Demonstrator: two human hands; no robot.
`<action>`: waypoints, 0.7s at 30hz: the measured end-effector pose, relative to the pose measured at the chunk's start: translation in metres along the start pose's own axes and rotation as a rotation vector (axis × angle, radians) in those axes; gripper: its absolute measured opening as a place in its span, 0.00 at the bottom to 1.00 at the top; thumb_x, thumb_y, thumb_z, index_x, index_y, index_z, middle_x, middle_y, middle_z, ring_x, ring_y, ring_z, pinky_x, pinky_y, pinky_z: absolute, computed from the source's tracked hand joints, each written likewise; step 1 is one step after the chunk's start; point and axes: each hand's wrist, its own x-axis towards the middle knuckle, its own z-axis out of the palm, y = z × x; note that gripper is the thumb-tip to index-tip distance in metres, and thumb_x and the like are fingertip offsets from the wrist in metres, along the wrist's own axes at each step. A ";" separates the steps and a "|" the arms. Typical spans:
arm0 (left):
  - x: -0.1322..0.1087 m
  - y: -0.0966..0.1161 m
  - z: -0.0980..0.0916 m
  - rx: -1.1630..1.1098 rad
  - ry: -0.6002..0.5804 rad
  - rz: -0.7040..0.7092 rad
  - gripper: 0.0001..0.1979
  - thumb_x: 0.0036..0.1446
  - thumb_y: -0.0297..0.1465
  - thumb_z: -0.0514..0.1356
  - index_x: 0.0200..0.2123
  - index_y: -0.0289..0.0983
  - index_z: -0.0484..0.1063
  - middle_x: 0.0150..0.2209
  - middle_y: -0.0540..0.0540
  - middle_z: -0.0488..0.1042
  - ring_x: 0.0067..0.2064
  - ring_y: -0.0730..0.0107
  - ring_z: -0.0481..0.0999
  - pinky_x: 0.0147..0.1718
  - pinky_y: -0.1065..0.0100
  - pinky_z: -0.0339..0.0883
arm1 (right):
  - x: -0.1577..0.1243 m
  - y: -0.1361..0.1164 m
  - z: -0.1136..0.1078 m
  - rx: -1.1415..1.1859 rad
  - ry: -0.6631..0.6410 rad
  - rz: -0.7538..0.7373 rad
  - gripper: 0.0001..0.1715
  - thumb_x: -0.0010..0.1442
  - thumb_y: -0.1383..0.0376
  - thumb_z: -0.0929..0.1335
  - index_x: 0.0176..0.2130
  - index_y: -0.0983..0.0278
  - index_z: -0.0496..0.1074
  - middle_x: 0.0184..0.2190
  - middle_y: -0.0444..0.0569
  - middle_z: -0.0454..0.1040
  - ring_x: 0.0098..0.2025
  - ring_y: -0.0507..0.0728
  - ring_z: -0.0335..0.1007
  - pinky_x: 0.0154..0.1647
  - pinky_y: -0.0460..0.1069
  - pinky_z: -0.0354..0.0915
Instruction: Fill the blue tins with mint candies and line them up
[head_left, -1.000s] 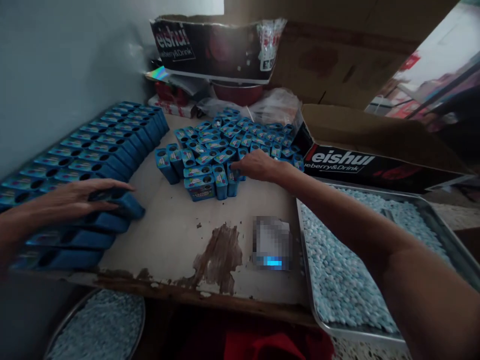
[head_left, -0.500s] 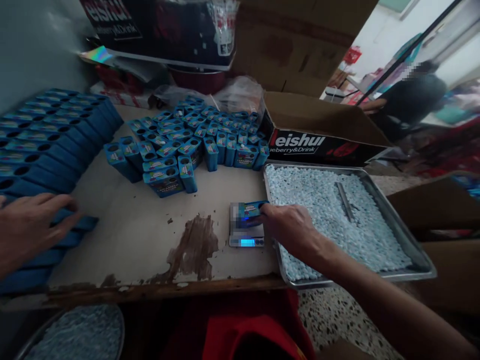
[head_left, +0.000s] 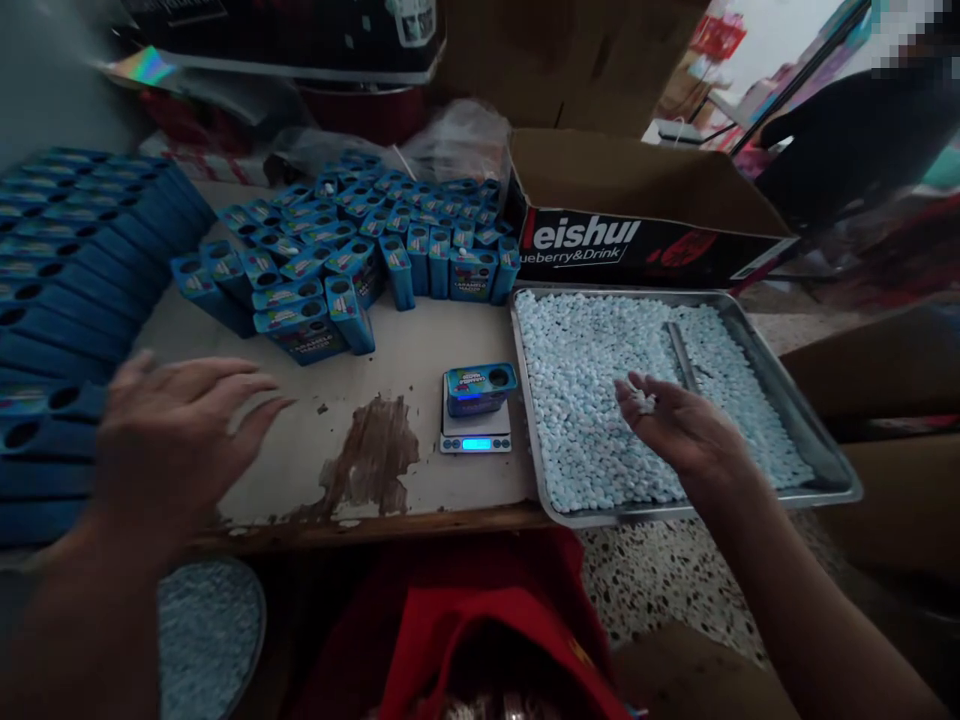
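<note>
A small blue tin (head_left: 480,387) with a round hole in its top lies on a little scale (head_left: 475,432) near the table's front edge. My right hand (head_left: 675,425) hovers over a metal tray (head_left: 810,420) full of pale blue candies (head_left: 585,400), its fingers pinched on a few of them. My left hand (head_left: 176,430) floats above the table at the left, fingers spread, holding nothing. Stacked blue tins (head_left: 67,290) lie just left of it.
A cluster of upright blue tins (head_left: 352,255) fills the table's back. A black printed carton (head_left: 637,215) sits behind the tray. A round pan of candies (head_left: 202,630) is below the table at left. Another person (head_left: 855,130) is at the far right.
My right hand has let go of the tin on the scale and moved right over the tray, picking up candies. My left hand lifted off the stacked tins and moved toward the table's middle.
</note>
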 end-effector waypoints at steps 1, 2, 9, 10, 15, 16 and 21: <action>0.004 0.015 0.005 0.045 -0.002 0.056 0.07 0.64 0.39 0.67 0.40 0.42 0.81 0.48 0.47 0.84 0.54 0.54 0.80 0.72 0.41 0.55 | -0.001 0.002 -0.003 0.005 0.005 0.036 0.15 0.60 0.81 0.69 0.40 0.63 0.73 0.42 0.51 0.77 0.36 0.51 0.79 0.32 0.41 0.80; 0.008 0.028 0.010 0.076 -0.006 0.110 0.07 0.65 0.38 0.66 0.40 0.42 0.81 0.48 0.47 0.84 0.52 0.55 0.80 0.71 0.42 0.57 | -0.002 0.005 -0.006 -0.006 -0.012 0.071 0.17 0.59 0.82 0.69 0.43 0.64 0.75 0.45 0.53 0.77 0.37 0.51 0.80 0.31 0.40 0.80; 0.009 0.106 0.049 -0.175 -0.085 0.176 0.12 0.67 0.36 0.67 0.51 0.40 0.78 0.49 0.44 0.82 0.53 0.54 0.81 0.60 0.51 0.72 | 0.005 0.018 -0.016 -0.354 -0.305 -0.197 0.12 0.54 0.69 0.79 0.40 0.62 0.82 0.36 0.49 0.82 0.33 0.51 0.76 0.34 0.42 0.76; 0.007 0.115 0.055 -0.220 -0.090 0.164 0.16 0.65 0.35 0.68 0.55 0.39 0.76 0.50 0.42 0.82 0.53 0.53 0.81 0.58 0.53 0.74 | 0.006 0.017 -0.017 -0.438 -0.348 -0.307 0.11 0.54 0.67 0.80 0.40 0.61 0.83 0.37 0.48 0.82 0.36 0.53 0.77 0.39 0.45 0.77; 0.002 0.133 0.072 -0.392 -0.143 0.001 0.26 0.61 0.31 0.71 0.61 0.39 0.72 0.53 0.43 0.82 0.55 0.55 0.82 0.59 0.57 0.74 | 0.012 0.011 -0.013 -0.702 -0.397 -0.645 0.08 0.59 0.66 0.75 0.40 0.57 0.85 0.43 0.48 0.84 0.47 0.60 0.77 0.57 0.58 0.71; 0.003 0.133 0.072 -0.419 -0.162 -0.034 0.26 0.60 0.31 0.71 0.61 0.39 0.73 0.53 0.43 0.82 0.55 0.56 0.82 0.60 0.57 0.75 | 0.013 0.011 -0.011 -0.703 -0.396 -0.661 0.07 0.59 0.65 0.75 0.40 0.56 0.85 0.43 0.48 0.84 0.47 0.60 0.77 0.57 0.58 0.70; 0.008 0.135 0.072 -0.474 -0.178 -0.113 0.27 0.59 0.32 0.72 0.60 0.40 0.73 0.53 0.44 0.82 0.56 0.55 0.82 0.60 0.56 0.75 | 0.017 0.022 0.000 -0.750 -0.410 -0.671 0.07 0.60 0.61 0.77 0.40 0.58 0.84 0.42 0.49 0.84 0.47 0.62 0.79 0.54 0.59 0.72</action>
